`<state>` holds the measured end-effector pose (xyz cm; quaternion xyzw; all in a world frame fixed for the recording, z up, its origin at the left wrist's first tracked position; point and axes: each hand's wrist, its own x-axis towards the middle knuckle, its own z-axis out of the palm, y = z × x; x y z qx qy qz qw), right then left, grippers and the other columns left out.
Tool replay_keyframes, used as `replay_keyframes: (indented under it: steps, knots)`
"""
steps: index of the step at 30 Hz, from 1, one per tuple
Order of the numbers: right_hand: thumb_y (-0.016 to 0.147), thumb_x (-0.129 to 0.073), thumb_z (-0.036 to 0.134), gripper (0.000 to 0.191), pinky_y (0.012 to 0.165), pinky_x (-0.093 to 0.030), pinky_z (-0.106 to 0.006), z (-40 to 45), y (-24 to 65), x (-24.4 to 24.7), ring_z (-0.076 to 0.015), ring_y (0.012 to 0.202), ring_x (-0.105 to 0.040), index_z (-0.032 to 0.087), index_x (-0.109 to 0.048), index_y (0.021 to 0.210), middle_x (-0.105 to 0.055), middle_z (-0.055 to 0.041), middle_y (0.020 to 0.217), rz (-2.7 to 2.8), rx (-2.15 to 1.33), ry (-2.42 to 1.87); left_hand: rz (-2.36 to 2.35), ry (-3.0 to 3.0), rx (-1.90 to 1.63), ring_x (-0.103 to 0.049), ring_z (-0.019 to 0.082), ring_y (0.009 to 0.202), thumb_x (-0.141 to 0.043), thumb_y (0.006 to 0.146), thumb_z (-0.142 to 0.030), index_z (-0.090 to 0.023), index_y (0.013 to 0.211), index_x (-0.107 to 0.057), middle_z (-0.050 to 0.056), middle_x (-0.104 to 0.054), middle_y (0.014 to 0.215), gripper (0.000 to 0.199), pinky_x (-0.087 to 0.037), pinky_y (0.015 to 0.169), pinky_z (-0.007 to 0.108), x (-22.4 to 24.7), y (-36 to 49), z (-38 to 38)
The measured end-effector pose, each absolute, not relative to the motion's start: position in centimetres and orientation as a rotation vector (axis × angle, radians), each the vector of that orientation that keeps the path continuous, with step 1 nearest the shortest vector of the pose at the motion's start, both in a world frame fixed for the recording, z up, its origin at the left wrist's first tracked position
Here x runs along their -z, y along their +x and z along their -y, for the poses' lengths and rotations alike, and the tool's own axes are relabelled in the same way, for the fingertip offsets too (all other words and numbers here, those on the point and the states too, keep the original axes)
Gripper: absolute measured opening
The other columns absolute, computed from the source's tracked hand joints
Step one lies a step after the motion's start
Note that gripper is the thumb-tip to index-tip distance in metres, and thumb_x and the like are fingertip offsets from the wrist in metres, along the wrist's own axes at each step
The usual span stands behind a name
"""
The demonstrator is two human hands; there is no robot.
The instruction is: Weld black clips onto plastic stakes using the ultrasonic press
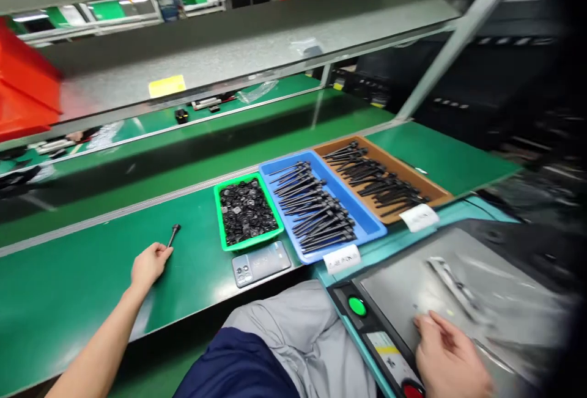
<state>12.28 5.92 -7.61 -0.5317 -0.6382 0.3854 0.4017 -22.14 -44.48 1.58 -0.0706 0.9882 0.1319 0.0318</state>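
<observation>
My left hand (150, 265) pinches the lower end of a black rod with a wider head (173, 235) above the green work surface. At the lower right, my right hand (447, 352) is over the grey metal plate of a machine (394, 282), its thumb and forefinger together; whatever they hold, if anything, is too small to name. Between the hands are a green tray (223, 227) of small black round parts, a blue tray (367, 221) of black rods and a brown tray (440, 193) with more black rods.
A phone (261, 263) lies before the green tray. The machine has a green button (357, 306) and a red button (411, 390). A grey shelf (220, 49) with a red bin (25, 80) spans above. A slanted post (463, 37) stands at right.
</observation>
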Motion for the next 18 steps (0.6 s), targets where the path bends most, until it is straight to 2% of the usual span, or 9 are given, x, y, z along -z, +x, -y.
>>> replay_keyframes:
  steps: [3, 6, 8, 10, 12, 14, 18]
  knots:
    - [0.068, -0.068, 0.057, 0.053, 0.070, -0.054, -0.042, -5.8, 11.7, 6.6, -0.0280, 0.072, -0.065, 0.013, -0.069, 0.098, -0.068, -0.0119, 0.077, 1.569, -0.983, -1.336, -3.008, -0.248, -0.373, -0.065, 0.032, 0.076, -0.060, 0.070, -0.059, -0.022, 0.079, -0.065, 0.008, -0.071, 0.081, 0.038, -0.046, 0.059, 0.036, -2.1, -23.5, 44.2]
    - [0.068, -0.067, 0.064, 0.059, 0.067, -0.054, -0.037, -5.9, 11.7, 6.6, -0.0249, 0.070, -0.065, 0.011, -0.068, 0.095, -0.067, -0.0118, 0.076, 1.544, -0.987, -1.269, -3.269, -0.130, -0.321, -0.063, 0.037, 0.089, -0.063, 0.065, -0.063, -0.022, 0.088, -0.067, 0.010, -0.069, 0.086, 0.047, -0.051, 0.066, 0.043, -3.2, -23.5, 42.7]
    - [0.068, -0.066, 0.066, 0.061, 0.066, -0.054, -0.036, -5.6, 11.9, 6.8, -0.0236, 0.068, -0.064, 0.011, -0.068, 0.095, -0.068, -0.0117, 0.076, 1.544, -0.985, -1.260, -3.493, 0.077, -0.412, -0.062, 0.034, 0.093, -0.055, 0.075, -0.060, -0.020, 0.097, -0.068, 0.010, -0.066, 0.084, 0.046, -0.052, 0.072, 0.043, -3.8, -22.1, 40.4]
    - [0.069, -0.066, 0.067, 0.061, 0.066, -0.054, -0.035, -4.9, 12.2, 6.7, -0.0234, 0.069, -0.065, 0.011, -0.068, 0.095, -0.069, -0.0121, 0.077, 1.555, -0.985, -1.266, -3.531, 0.421, -0.678, -0.062, 0.026, 0.081, -0.054, 0.081, -0.051, -0.019, 0.102, -0.067, 0.008, -0.066, 0.087, 0.040, -0.052, 0.072, 0.037, -3.9, -19.7, 37.0]
    - [0.070, -0.065, 0.066, 0.058, 0.067, -0.055, -0.036, -3.7, 12.5, 6.2, -0.0238, 0.070, -0.066, 0.013, -0.069, 0.094, -0.070, -0.0123, 0.079, 1.573, -0.997, -1.279, -3.310, 0.899, -1.024, -0.061, 0.019, 0.072, -0.056, 0.084, -0.040, -0.018, 0.099, -0.067, 0.007, -0.067, 0.088, 0.028, -0.051, 0.068, 0.031, -3.2, -16.6, 33.0]
    - [0.071, -0.064, 0.064, 0.054, 0.067, -0.055, -0.036, -2.2, 13.3, 5.2, -0.0238, 0.070, -0.067, 0.014, -0.069, 0.093, -0.071, -0.0118, 0.080, 1.590, -1.035, -1.299, -2.847, 1.367, -1.236, -0.064, 0.017, 0.077, -0.058, 0.086, -0.029, -0.019, 0.095, -0.067, 0.006, -0.068, 0.091, 0.016, -0.052, 0.069, 0.028, -1.8, -13.1, 29.0]
    - [0.078, -0.061, 0.057, 0.044, 0.066, -0.055, -0.035, 0.6, 17.1, 2.7, -0.0229, 0.070, -0.068, 0.016, -0.069, 0.092, -0.072, -0.0093, 0.078, 1.615, -1.236, -1.286, -1.996, 1.812, -1.262, -0.067, 0.017, 0.088, -0.053, 0.087, -0.015, -0.021, 0.101, -0.068, 0.007, -0.068, 0.096, 0.021, -0.054, 0.075, 0.025, 1.5, -6.7, 22.6]
